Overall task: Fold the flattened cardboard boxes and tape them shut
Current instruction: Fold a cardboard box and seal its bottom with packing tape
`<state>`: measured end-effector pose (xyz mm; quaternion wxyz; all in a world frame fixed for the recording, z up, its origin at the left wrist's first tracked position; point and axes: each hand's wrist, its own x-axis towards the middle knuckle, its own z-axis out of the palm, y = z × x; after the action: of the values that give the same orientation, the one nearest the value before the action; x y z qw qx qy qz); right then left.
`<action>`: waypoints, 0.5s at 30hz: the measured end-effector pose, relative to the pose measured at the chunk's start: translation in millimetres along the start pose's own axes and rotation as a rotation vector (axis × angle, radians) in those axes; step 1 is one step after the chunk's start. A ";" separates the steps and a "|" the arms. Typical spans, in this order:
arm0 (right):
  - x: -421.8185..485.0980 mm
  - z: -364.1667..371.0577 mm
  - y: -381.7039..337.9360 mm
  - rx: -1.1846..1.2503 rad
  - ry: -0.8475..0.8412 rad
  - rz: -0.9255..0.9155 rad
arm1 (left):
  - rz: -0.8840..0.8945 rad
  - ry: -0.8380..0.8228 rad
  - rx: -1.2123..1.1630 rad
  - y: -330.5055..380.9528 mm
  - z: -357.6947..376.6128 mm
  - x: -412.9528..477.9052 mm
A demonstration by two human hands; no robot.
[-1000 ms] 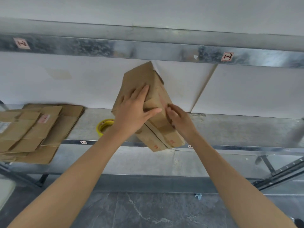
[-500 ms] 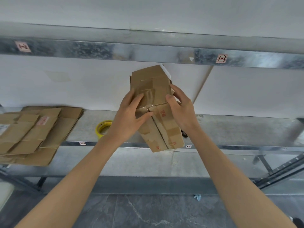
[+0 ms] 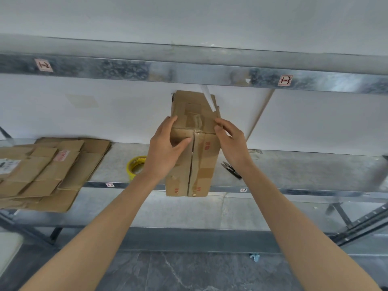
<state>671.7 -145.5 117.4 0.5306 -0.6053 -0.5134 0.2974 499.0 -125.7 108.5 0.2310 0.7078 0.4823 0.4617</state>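
Note:
A folded brown cardboard box (image 3: 201, 156) is held up in front of the metal shelf, its taped seam running down the face toward me. My left hand (image 3: 165, 148) grips its left side, thumb laid across the near face by the seam. My right hand (image 3: 232, 141) holds the right edge with fingers curled round it. A loose strip of clear tape (image 3: 209, 99) sticks up from the box's far end. A yellow tape roll (image 3: 135, 166) lies on the shelf left of the box. Flattened boxes (image 3: 48, 171) are stacked at the far left.
Small black snips (image 3: 231, 169) lie on the shelf (image 3: 315, 171) right of the box. An upper shelf beam (image 3: 189, 70) crosses above the box. A lower shelf and dark stone floor lie below my arms.
The box has been turned so its seam faces me squarely and hangs more upright. Both hands shifted from the middle of the face out to the box's sides.

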 end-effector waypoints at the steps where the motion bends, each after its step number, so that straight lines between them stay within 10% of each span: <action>1: 1.9 0.6 -1.3 -0.003 -0.003 0.001 | 0.005 -0.005 0.003 -2.8 0.9 2.6; 15: 1.5 12.9 -15.2 -0.288 0.029 -0.123 | -0.124 -0.159 -0.145 -41.3 -8.2 -5.2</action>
<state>655.8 -141.1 128.7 0.4629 -0.6467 -0.5792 0.1787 471.9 -113.7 78.1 0.3472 0.6924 0.4706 0.4226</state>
